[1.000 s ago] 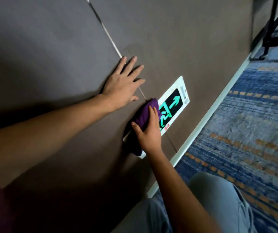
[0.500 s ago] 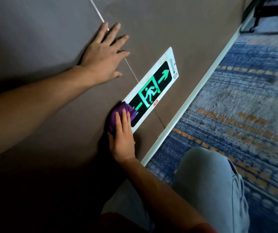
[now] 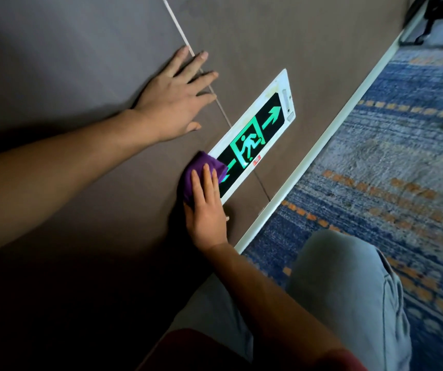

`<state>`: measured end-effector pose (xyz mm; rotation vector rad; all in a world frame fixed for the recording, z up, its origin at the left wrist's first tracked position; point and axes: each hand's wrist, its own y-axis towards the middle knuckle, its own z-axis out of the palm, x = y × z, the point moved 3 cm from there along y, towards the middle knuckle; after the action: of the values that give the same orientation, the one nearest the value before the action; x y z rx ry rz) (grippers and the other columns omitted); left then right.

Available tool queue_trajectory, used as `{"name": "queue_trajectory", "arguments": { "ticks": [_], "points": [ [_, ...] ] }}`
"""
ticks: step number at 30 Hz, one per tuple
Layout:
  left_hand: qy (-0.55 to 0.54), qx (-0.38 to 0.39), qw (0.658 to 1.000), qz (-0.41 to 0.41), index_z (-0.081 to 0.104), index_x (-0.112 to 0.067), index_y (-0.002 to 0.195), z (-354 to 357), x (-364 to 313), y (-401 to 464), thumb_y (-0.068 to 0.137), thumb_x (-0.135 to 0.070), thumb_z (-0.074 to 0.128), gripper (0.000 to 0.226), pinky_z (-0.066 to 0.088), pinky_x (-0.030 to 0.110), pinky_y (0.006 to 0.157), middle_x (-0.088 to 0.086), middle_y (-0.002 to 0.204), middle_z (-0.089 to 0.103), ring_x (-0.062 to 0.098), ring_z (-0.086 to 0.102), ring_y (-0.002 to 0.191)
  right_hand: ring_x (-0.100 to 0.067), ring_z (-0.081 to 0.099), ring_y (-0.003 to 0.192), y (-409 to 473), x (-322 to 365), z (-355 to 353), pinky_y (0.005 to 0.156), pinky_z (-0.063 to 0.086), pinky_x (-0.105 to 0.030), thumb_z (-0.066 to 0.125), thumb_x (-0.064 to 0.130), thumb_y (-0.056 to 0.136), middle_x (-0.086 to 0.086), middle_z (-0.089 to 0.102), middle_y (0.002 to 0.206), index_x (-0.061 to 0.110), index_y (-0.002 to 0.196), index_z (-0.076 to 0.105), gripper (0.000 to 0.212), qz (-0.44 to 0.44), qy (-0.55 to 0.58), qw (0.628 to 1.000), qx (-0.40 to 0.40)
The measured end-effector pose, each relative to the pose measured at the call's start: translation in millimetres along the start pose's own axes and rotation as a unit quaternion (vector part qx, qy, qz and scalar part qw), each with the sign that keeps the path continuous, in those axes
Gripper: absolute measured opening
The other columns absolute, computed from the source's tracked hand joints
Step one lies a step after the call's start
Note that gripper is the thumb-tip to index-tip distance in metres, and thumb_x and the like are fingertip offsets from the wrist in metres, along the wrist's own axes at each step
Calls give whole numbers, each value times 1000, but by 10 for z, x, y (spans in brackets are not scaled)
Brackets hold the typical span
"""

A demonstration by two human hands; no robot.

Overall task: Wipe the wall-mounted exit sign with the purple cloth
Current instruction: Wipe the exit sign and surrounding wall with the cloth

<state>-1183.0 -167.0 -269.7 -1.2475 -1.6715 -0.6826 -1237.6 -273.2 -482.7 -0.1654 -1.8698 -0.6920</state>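
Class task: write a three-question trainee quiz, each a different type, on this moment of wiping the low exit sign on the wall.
1. True or false: the left hand holds the purple cloth.
2. The cloth covers which end of the white-framed green exit sign: (a) nearest the person, (b) farthest?
3. Fill in: the sign's uncovered arrow is ____ in colour.

Key: 1 false, the right hand presses it; the left lies flat on the brown wall. 2 a. 3 green.

Brown panelled wall carrying a white-framed exit sign mounted just above the white skirting. Left hand flat on the wall; purple cloth covers the sign's near end.
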Motion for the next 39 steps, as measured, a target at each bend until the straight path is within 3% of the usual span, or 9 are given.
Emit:
{"name": "queue_trajectory", "arguments": {
  "ticks": [7, 12, 16, 21, 25, 28, 32, 34, 39],
  "points": [
    [-10, 1, 1000, 1, 54, -24, 145, 48, -69, -70, 86, -58, 67, 69, 10, 60, 126, 10, 166, 30, 42, 13, 156, -33, 12, 160, 254, -54, -93, 129, 18, -42, 61, 15, 99, -13, 18, 172, 12, 160, 34, 67, 24, 30, 999, -28],
    [-13, 15, 1000, 7, 53, -25, 146, 78, -51, -60, 88, -56, 65, 67, 7, 59, 127, 9, 166, 30, 41, 11, 157, -27, 18, 160, 762, -255, -380, 123, 33, -47, 60, 17, 98, -6, 19, 172, 17, 160, 33, 68, 104, 77, 989, -75],
    [-7, 12, 1000, 5, 52, -26, 147, 53, -67, -81, 89, -57, 64, 67, 9, 59, 126, 9, 167, 29, 41, 11, 157, -28, 13, 161, 664, -199, -313, 126, 27, -48, 61, 13, 96, -12, 16, 172, 13, 160, 34, 69, 113, 87, 986, -84],
    [-20, 15, 1000, 2, 52, -25, 147, 22, -73, -73, 88, -56, 66, 68, 7, 59, 126, 10, 166, 30, 41, 11, 157, -31, 2, 162, 50, -58, 70, 129, 16, -54, 59, 13, 97, -13, 11, 173, 15, 161, 30, 71, 52, 52, 997, -28],
    [-24, 27, 999, 6, 52, -25, 147, 40, -50, -72, 88, -55, 67, 68, 7, 59, 126, 10, 167, 29, 40, 10, 157, -30, -2, 162, -182, -107, 198, 122, 25, -64, 58, 21, 100, -8, 4, 174, 21, 163, 25, 71, 26, -1, 999, 30],
    [-26, 25, 999, 6, 53, -25, 147, 41, -26, -103, 87, -55, 68, 68, 8, 57, 127, 9, 167, 28, 39, 10, 157, -28, -2, 162, -150, -76, 164, 118, 27, -71, 55, 23, 101, -5, 4, 175, 24, 163, 25, 69, 37, 25, 998, 33],
    [-37, 21, 999, 7, 57, -23, 143, 62, -80, -130, 86, -51, 71, 65, 8, 57, 127, 10, 166, 31, 39, 12, 157, -28, 8, 161, 314, -111, -38, 127, 22, -51, 56, 16, 100, -10, 16, 173, 17, 160, 33, 64, 101, 110, 987, -58],
    [-38, 5, 999, 3, 60, -25, 141, 77, -69, -135, 85, -51, 72, 64, 9, 57, 127, 9, 165, 33, 39, 13, 157, -26, 11, 161, 597, -157, -187, 127, 24, -47, 56, 18, 101, -8, 15, 173, 18, 160, 32, 64, 143, 136, 977, -81],
    [-21, 35, 999, 16, 53, -29, 146, 15, -44, -122, 89, -55, 65, 64, 8, 54, 127, 5, 168, 26, 37, 8, 158, -25, 12, 160, 1125, -427, -584, 127, 20, -38, 55, 20, 103, -4, 11, 174, 21, 162, 26, 66, 164, 110, 978, -71]
  ]
}}
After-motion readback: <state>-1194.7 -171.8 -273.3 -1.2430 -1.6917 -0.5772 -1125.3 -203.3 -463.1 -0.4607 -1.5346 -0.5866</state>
